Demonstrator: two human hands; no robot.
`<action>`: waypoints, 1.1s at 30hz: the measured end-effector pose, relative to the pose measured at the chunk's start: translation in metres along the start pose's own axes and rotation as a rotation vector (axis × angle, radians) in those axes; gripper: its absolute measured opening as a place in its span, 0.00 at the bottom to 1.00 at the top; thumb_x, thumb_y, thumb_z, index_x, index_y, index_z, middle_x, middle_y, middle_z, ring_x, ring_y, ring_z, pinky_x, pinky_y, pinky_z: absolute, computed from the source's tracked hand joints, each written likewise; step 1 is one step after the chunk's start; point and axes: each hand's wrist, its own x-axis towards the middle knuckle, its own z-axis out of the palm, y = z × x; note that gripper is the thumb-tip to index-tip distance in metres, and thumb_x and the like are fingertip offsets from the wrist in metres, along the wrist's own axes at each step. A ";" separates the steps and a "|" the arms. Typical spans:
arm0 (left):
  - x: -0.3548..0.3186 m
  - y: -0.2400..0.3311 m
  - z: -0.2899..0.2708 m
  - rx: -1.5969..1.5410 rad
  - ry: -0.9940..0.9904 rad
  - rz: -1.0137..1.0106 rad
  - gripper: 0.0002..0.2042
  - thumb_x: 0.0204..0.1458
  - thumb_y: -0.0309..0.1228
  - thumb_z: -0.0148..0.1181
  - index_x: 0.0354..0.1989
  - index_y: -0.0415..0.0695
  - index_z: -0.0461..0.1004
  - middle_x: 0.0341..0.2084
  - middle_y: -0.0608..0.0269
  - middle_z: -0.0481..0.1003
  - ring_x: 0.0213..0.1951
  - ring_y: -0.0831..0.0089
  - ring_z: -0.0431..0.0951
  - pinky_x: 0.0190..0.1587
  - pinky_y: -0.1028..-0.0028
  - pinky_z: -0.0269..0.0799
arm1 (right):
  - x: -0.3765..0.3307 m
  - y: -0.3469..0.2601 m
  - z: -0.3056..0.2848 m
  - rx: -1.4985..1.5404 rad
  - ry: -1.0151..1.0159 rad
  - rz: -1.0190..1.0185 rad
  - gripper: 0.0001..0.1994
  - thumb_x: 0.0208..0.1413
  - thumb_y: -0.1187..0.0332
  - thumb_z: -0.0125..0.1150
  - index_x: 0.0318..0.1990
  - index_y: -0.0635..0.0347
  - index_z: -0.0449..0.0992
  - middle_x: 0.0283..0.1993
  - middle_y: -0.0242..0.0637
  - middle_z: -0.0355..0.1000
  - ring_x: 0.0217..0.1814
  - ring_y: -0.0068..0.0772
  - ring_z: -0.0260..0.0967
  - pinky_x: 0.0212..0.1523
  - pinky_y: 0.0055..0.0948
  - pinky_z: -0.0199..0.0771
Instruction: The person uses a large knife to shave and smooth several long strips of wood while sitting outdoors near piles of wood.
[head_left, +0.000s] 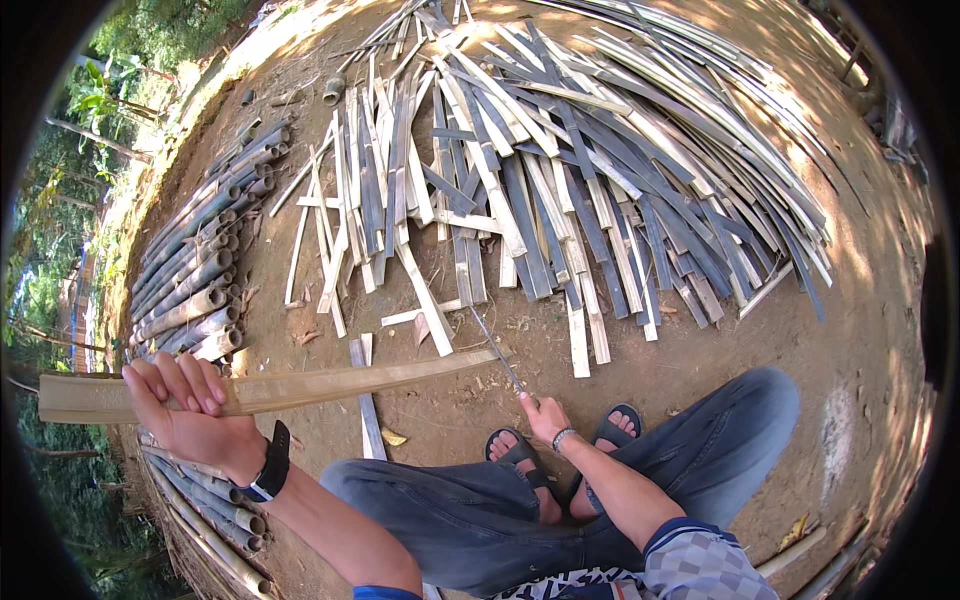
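Observation:
My left hand [195,415], with a dark watch on its wrist, is closed round a long, pale split bamboo strip [340,384] near its wide left end. The strip lies across the view, raised in front of my knees, and narrows toward the right. In my right hand [545,420] is a long, thin-bladed knife [492,340], held low between my knees. Its blade points forward and to the left, at the strip's right end. Whether the blade touches the strip I cannot tell. My fingers hide most of the knife's handle.
A wide heap of split bamboo strips [520,190], pale and dark, spreads over the dirt ahead. Stacked bamboo poles [190,270] lie at the left, with more poles [215,500] nearer me. Two loose strips [368,405] lie by my left knee. My sandalled feet [515,450] are below the knife.

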 end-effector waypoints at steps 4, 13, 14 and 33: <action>-0.003 0.001 -0.002 0.003 -0.003 0.008 0.18 0.66 0.36 0.40 0.21 0.50 0.52 0.11 0.73 0.49 0.10 0.85 0.45 0.09 0.84 0.46 | -0.006 -0.031 -0.009 0.102 0.001 -0.113 0.30 0.61 0.46 0.46 0.26 0.70 0.73 0.21 0.55 0.71 0.28 0.55 0.72 0.32 0.46 0.67; -0.006 0.002 0.000 -0.018 -0.015 -0.002 0.17 0.66 0.36 0.39 0.21 0.50 0.52 0.11 0.73 0.49 0.09 0.85 0.46 0.09 0.85 0.46 | 0.003 0.022 0.006 -0.043 0.096 -0.076 0.29 0.62 0.47 0.45 0.25 0.70 0.71 0.18 0.52 0.69 0.24 0.54 0.70 0.29 0.44 0.66; -0.004 0.002 -0.001 -0.013 -0.012 -0.002 0.17 0.66 0.36 0.39 0.21 0.50 0.52 0.11 0.73 0.49 0.09 0.85 0.46 0.09 0.85 0.46 | 0.005 0.024 0.007 -0.119 0.094 0.021 0.29 0.62 0.47 0.45 0.25 0.70 0.71 0.18 0.52 0.69 0.24 0.55 0.70 0.29 0.44 0.66; -0.004 0.003 -0.023 -0.007 0.002 0.014 0.18 0.67 0.37 0.40 0.21 0.50 0.52 0.10 0.73 0.50 0.09 0.85 0.46 0.09 0.85 0.46 | -0.008 -0.035 -0.006 0.282 -0.062 -0.178 0.29 0.61 0.47 0.46 0.25 0.69 0.72 0.17 0.52 0.66 0.21 0.47 0.66 0.28 0.46 0.64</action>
